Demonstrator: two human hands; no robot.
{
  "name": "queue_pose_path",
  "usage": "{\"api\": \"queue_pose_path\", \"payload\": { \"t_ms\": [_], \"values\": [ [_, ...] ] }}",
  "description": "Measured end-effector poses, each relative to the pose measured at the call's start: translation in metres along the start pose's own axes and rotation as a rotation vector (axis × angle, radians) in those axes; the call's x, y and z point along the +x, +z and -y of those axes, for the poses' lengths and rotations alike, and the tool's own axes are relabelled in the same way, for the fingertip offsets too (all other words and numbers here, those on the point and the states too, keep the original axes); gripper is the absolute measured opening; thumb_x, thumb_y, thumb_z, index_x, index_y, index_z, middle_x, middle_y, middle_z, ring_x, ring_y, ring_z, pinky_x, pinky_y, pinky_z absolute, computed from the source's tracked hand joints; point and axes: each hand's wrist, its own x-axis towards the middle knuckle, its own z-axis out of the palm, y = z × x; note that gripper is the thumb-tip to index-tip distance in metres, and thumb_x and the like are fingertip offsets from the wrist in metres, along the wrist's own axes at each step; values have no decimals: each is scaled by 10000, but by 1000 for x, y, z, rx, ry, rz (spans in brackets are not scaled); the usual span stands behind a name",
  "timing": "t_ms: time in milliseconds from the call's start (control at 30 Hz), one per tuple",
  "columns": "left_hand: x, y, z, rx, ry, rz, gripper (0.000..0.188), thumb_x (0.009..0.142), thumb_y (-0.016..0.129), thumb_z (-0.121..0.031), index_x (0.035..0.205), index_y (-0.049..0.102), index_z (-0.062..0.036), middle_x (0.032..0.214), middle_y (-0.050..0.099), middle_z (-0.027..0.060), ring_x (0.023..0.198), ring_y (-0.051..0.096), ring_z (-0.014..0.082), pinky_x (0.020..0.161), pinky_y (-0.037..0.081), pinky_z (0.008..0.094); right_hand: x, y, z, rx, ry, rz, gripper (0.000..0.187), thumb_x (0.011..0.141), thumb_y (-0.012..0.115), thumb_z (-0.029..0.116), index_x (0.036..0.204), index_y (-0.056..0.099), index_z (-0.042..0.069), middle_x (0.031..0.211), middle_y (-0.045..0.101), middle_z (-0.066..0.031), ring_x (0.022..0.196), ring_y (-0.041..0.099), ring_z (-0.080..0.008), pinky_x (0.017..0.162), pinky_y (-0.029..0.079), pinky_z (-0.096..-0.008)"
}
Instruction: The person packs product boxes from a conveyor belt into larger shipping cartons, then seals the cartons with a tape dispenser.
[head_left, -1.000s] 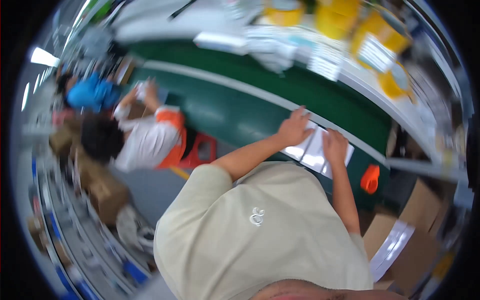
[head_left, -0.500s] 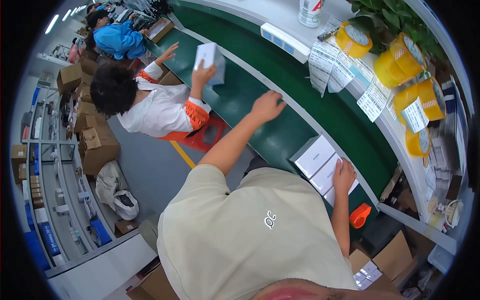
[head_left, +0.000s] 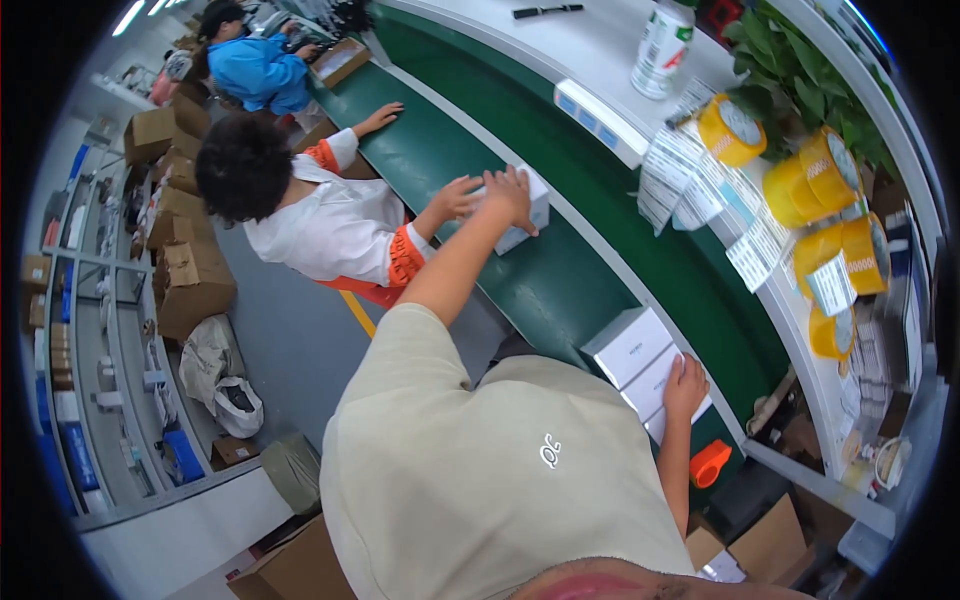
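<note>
My left hand (head_left: 510, 197) reaches far along the green conveyor belt (head_left: 535, 285). Its fingers close over the top of a white box (head_left: 535, 205). Beside it, a co-worker's hand (head_left: 457, 198) is close to the same box, and whether it touches cannot be made out. Nearer to me, several white boxes (head_left: 632, 348) lie side by side on the belt. My right hand (head_left: 686, 385) lies on the right part of this row, fingers extended, partly covering the boxes. An orange tape dispenser (head_left: 710, 463) sits just below that hand.
A co-worker in white and orange (head_left: 340, 220) sits at the belt's left side; another in blue (head_left: 260, 72) is farther off. Yellow tape rolls (head_left: 815, 180), label sheets (head_left: 757, 245) and a can (head_left: 663, 48) stand on the right shelf. An open carton (head_left: 775, 540) is at lower right.
The co-worker's raised white box has come down onto the belt, toward me. My left hand, bare before, is now on it. The right hand stays at the row of boxes.
</note>
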Motion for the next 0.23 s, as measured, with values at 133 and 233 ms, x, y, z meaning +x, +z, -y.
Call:
{"api": "queue_pose_path", "payload": {
  "t_ms": [133,233],
  "values": [
    [12,-10,-2,-43,48,120,1173,653,823,-618,1596,296,-160,1550,370,258,1389,413,470,1089,347,645,-1,2,-3,15,23,23,370,1033,500,358,1194,684,80,1125,691,-125,1091,626,-333,935,424,-485],
    [19,-19,-8,-136,79,233,1183,672,813,-615,1615,237,-193,1614,279,272,1451,355,450,1139,311,631,0,4,-6,19,30,28,387,1030,507,383,1201,680,82,1132,688,-140,1093,626,-333,939,425,-483]
  ]
}}
